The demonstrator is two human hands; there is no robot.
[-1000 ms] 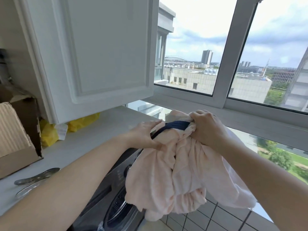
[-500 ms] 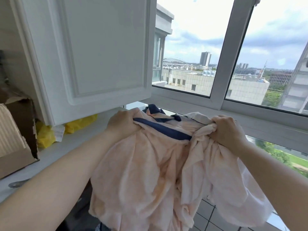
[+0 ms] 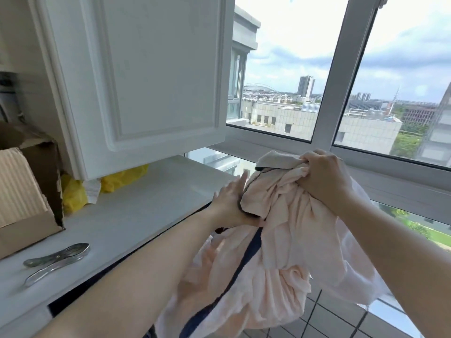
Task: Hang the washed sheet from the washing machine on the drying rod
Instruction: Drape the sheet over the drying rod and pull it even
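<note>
Sorting step: my right hand (image 3: 324,178) fists the bunched sheet (image 3: 280,252); left hand (image 3: 231,206), beside it, lies flat-fingered against a fold. Next: find an edge.

To the left of my fingers lies a white countertop (image 3: 136,211). On it I see a shiny metal clip (image 3: 57,258), a torn brown cardboard box (image 3: 26,191) and crumpled yellow plastic bags (image 3: 122,178). Above them hangs an open white cabinet door (image 3: 146,76).

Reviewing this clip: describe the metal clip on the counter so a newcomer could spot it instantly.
Start at the white countertop under the open cabinet door. Near its front left edge, below the cardboard box, lies the metal clip. It is the only shiny silver item there, unlike the yellow bags.
</note>
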